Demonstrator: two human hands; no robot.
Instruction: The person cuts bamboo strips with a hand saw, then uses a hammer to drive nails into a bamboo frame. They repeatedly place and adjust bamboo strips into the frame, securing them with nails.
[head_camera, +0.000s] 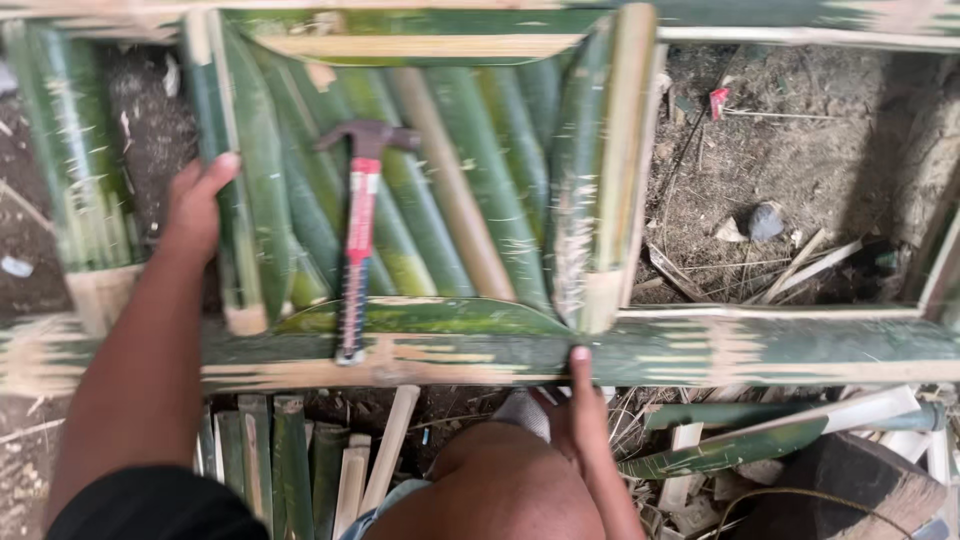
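Left hand (195, 215) grips a bamboo slat (225, 200); hammer (358, 235) lies beside.

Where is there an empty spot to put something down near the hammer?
The bare brown dirt patch right of the green bamboo slat panel is free, save a small grey stone. The red-handled claw hammer fills the panel's middle; the left hand grips its left edge. Below the long bamboo pole, cut pieces crowd.

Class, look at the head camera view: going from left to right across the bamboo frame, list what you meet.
Left hand gripping a bamboo slat → hammer lying on the slats → right hand touching the front bamboo pole → grey stone on the soil.
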